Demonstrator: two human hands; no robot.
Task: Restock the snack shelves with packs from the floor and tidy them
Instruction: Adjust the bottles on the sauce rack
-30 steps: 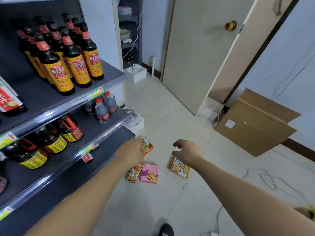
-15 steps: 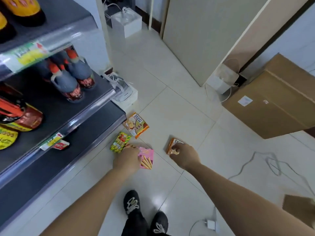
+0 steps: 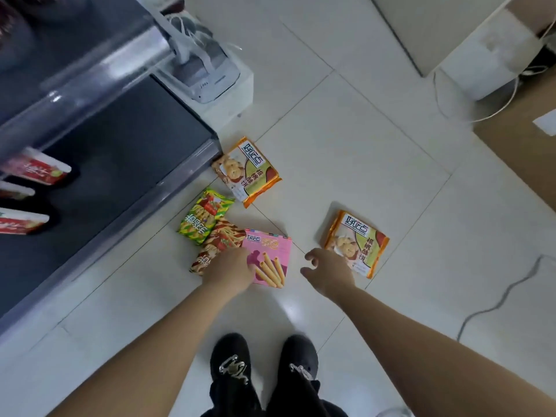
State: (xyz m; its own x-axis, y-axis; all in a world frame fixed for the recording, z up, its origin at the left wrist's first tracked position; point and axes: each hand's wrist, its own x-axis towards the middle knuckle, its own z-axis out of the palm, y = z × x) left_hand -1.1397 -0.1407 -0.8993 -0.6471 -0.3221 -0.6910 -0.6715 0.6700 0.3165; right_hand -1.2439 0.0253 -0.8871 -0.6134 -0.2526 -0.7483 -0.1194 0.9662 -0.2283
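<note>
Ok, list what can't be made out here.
Head view, all of it:
Left hand: its own back hides the fingertips, so a grip on the pink box or brown pack is unclear.
Right hand: covers the nearer orange cookie pack at one corner; touch unclear.
Red packs on the shelf: blurred, cut by the left edge.

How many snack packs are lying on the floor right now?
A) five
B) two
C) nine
A: the floor holds one orange cookie pack, another orange cookie pack, a green pack, a brown pack and a pink box, which makes five.
</note>
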